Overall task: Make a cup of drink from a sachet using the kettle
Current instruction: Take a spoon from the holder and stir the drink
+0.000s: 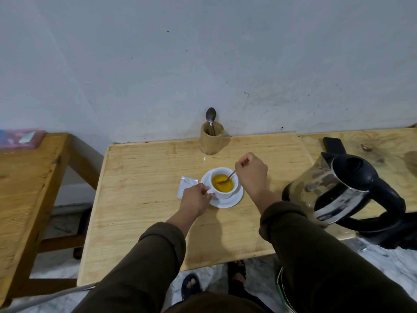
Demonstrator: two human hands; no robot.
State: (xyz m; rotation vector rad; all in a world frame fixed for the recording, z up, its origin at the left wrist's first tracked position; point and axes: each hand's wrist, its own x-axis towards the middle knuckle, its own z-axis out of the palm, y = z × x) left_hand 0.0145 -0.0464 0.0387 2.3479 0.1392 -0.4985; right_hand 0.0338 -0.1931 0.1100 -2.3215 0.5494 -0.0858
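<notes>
A white cup [225,193] holding a yellow-orange drink stands on a white saucer [234,201] in the middle of the wooden table [146,172]. My left hand [195,199] grips the cup's handle on its left side. My right hand [251,175] pinches a metal spoon [229,177] whose bowl is dipped in the drink. A white sachet [185,186], torn open, lies flat just left of the saucer, partly behind my left hand. The steel kettle [331,188] with a black lid and handle sits at the table's right edge.
A wooden holder [211,141] with a second spoon [211,116] stands against the wall behind the cup. A dark phone-like slab [334,144] lies behind the kettle. Another wooden table [22,177] is to the left, with a gap between.
</notes>
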